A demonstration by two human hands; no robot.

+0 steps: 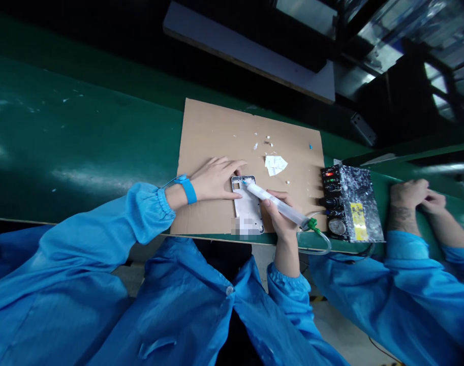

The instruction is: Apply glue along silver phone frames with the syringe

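Observation:
A phone frame [247,206] with a pale inner face lies on a brown cardboard sheet [212,132]. My left hand [216,178] grips its upper left edge, thumb on the near side and fingers at the top corner. In my right hand [281,211] is a large dispensing syringe [275,203] of whitish material, held slanted like a pen. Its blue tip meets or hovers just over the frame's top end; contact cannot be made out. A green fitting [311,223] at the syringe's rear joins a clear tube [321,246]. Around my left wrist is a blue strap [188,189].
A speckled dispenser box [353,203] with knobs and a gauge stands right of the cardboard. White paper scraps [275,165] and small white bits lie behind the phone frame. Beyond the box, a co-worker's hands [410,195] rest on the green bench [83,137]. A shelf [250,51] spans the back.

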